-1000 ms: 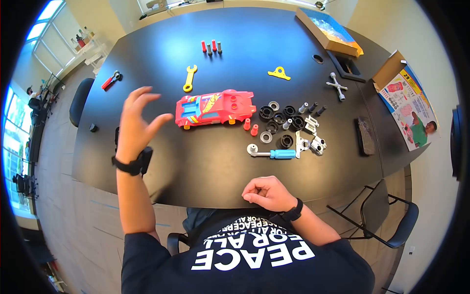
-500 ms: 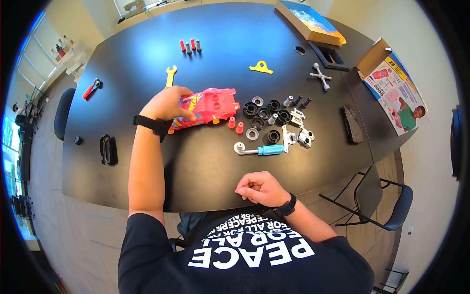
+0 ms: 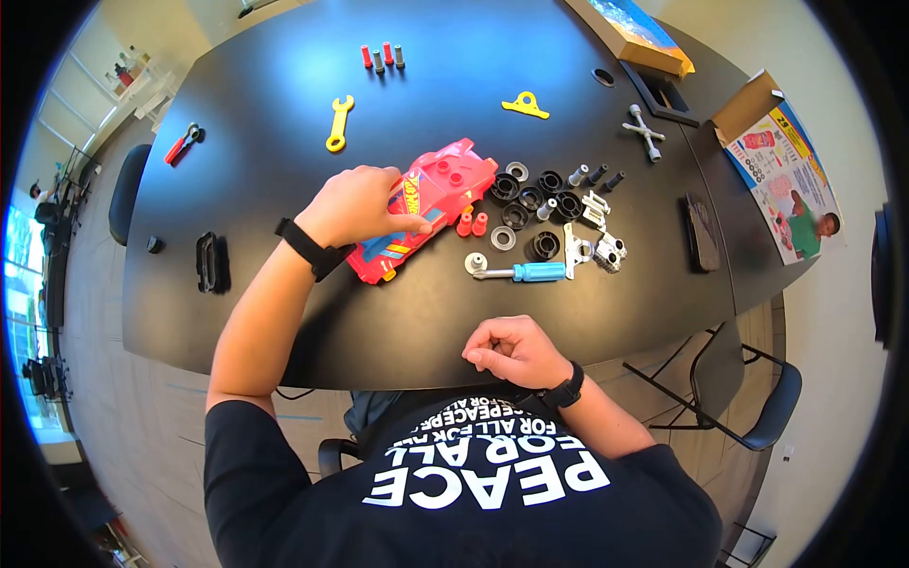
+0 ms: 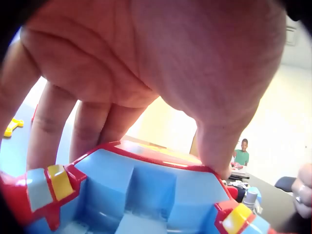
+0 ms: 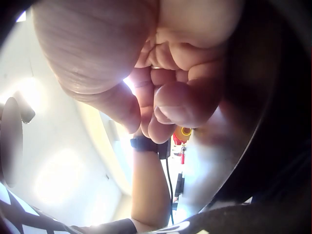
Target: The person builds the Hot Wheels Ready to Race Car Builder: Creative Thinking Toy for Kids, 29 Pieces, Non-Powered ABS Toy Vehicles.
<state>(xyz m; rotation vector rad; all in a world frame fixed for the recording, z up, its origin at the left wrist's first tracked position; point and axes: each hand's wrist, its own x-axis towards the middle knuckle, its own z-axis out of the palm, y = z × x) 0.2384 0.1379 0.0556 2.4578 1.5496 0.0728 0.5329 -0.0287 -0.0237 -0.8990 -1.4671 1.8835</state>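
Note:
A red toy car (image 3: 440, 185) with blue panels and yellow trim stands slanted on the table, its nose toward the person. My left hand (image 3: 352, 206) grips it from above across the roof. In the left wrist view, the thumb is on one side of the car's blue front section (image 4: 151, 187) and the fingers are on the other. My right hand (image 3: 516, 346) rests at the table's near edge, its fingers loosely curled around nothing. Two red pegs (image 3: 472, 224) stand close beside the car's right side.
Black wheels (image 3: 544, 246), grey rings and silver parts cluster right of the car, with a blue-handled screwdriver (image 3: 538, 273) in front. Farther off lie a yellow wrench (image 3: 340, 123), a yellow bracket (image 3: 525, 105), a grey cross wrench (image 3: 644, 133) and several upright pegs (image 3: 383, 57). An opened box (image 3: 786, 180) sits at right.
My left hand came down from the left, took hold of the car, and turned it so its front swung toward the person. The right hand stays at the table edge.

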